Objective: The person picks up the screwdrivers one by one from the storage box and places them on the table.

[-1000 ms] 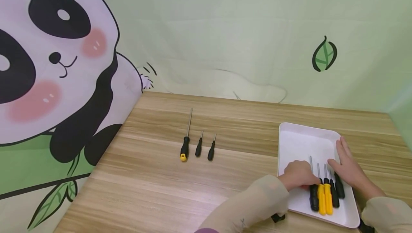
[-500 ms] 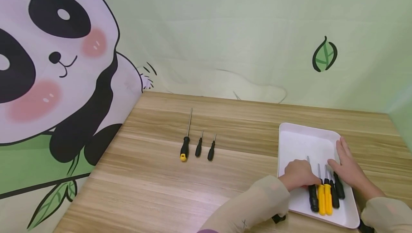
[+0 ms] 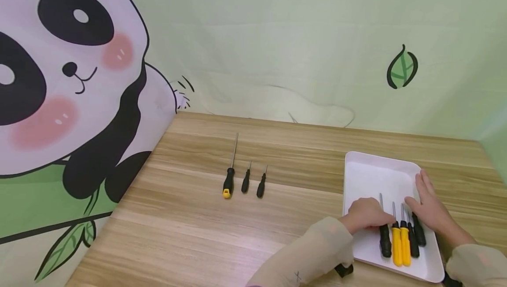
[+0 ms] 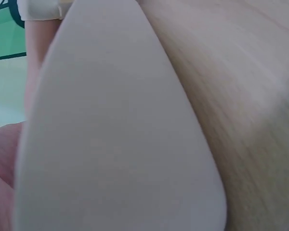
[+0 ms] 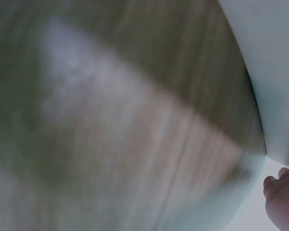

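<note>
In the head view a white tray point(image 3: 360, 170) holds a row of several screwdrivers. My left hand point(image 3: 366, 213) reaches over its left side, fingers curled under and mostly hidden. The thumb lies across the neck of the leftmost one, a black screwdriver point(image 3: 385, 243), which the hand grips. Right beside it lie two yellow-handled screwdrivers, the nearer being a yellow screwdriver point(image 3: 397, 247), then two black ones. My right hand point(image 3: 431, 210) rests on the tray's right rim with straight fingers, the thumb over the inside. The tray's outer wall point(image 4: 120, 120) fills the left wrist view.
Left of the tray, three screwdrivers lie side by side on the wooden table point(image 3: 190, 234): a long black-and-yellow screwdriver point(image 3: 228, 183) and two small ones, the outer a small black screwdriver point(image 3: 261, 186). A panda-printed cloth point(image 3: 237, 49) stands behind the table.
The black screwdriver under the left hand has tilted, its tip swinging slightly left and then a little back. Both hands stay in place. The head view has shifted slightly.
</note>
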The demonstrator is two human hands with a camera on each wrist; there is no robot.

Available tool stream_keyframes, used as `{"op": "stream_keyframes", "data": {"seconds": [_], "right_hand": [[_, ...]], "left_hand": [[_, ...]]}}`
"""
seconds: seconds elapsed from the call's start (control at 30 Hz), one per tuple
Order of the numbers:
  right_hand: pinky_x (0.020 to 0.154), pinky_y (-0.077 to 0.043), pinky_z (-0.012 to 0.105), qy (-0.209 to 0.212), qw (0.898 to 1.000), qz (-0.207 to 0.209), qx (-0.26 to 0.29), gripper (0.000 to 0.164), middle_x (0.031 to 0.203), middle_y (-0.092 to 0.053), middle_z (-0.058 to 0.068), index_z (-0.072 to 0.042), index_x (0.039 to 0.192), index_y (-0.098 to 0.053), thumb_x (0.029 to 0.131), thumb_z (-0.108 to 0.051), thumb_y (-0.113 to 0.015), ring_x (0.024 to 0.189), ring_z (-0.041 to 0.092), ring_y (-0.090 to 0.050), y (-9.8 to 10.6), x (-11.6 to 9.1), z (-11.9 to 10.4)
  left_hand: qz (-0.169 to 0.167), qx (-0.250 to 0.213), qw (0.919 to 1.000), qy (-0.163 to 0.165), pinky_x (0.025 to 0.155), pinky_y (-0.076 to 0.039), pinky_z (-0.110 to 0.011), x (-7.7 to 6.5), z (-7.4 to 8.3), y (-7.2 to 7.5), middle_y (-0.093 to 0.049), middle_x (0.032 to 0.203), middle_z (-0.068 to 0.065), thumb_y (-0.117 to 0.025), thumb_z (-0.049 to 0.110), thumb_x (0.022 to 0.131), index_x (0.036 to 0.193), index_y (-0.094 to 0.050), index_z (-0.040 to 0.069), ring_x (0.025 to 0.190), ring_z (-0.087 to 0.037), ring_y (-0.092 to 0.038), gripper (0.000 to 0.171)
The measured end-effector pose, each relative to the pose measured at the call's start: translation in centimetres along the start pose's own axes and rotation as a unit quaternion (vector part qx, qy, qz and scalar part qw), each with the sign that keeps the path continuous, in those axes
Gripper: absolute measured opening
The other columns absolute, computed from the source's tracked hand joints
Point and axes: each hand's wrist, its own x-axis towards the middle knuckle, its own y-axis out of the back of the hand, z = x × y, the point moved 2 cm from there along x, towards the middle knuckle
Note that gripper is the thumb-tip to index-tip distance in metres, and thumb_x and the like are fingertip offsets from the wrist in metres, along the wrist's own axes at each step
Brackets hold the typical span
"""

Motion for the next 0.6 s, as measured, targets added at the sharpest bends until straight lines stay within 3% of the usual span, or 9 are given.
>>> {"op": "stream_keyframes", "data": {"seconds": [0.2, 0.37, 0.47, 0.6], "right_hand": [[0.099, 0.001, 0.062, -0.009, 1.000, -0.004, -0.004, 0.069, 0.142, 0.021, 0.024, 0.013, 0.133, 0.007, 0.091, -0.018, -0.037, 0.130, 0.042, 0.015, -0.03, -0.03, -0.02], [0.099, 0.002, 0.062, -0.012, 1.000, -0.002, -0.003, 0.068, 0.141, 0.021, 0.025, 0.013, 0.133, 0.007, 0.091, -0.018, -0.037, 0.130, 0.042, 0.015, 0.02, 0.00, -0.05], [0.100, 0.003, 0.061, -0.011, 1.000, -0.003, 0.000, 0.068, 0.141, 0.021, 0.024, 0.013, 0.133, 0.007, 0.091, -0.018, -0.037, 0.130, 0.041, 0.016, -0.06, -0.05, -0.06], [0.100, 0.004, 0.061, -0.011, 1.000, -0.004, 0.003, 0.069, 0.141, 0.022, 0.024, 0.013, 0.133, 0.008, 0.092, -0.019, -0.037, 0.130, 0.041, 0.017, -0.06, -0.04, -0.07]], "left_hand": [[-0.012, -0.030, 0.9995, -0.005, 0.041, -0.029, -0.024, 0.16, -0.21, -0.02, -0.043, 0.048, -0.002, -0.059, 0.044, 0.076, 0.058, -0.053, 0.012, 0.042, -0.015, -0.041, 0.038], [-0.019, -0.077, 0.9967, -0.021, 0.039, -0.038, -0.022, 0.45, -0.40, 0.21, -0.047, 0.051, -0.003, -0.059, 0.038, 0.078, 0.065, -0.053, 0.012, 0.041, -0.015, -0.043, 0.030], [-0.045, -0.163, 0.9854, -0.023, 0.044, -0.045, -0.024, 0.52, -0.67, 0.33, -0.050, 0.057, -0.005, -0.059, 0.032, 0.079, 0.073, -0.054, 0.010, 0.043, -0.016, -0.045, 0.023], [-0.094, -0.279, 0.9555, -0.019, 0.057, -0.052, -0.030, 0.54, -0.98, 0.56, -0.051, 0.065, -0.008, -0.057, 0.022, 0.081, 0.082, -0.054, 0.006, 0.049, -0.017, -0.047, 0.016]]}}
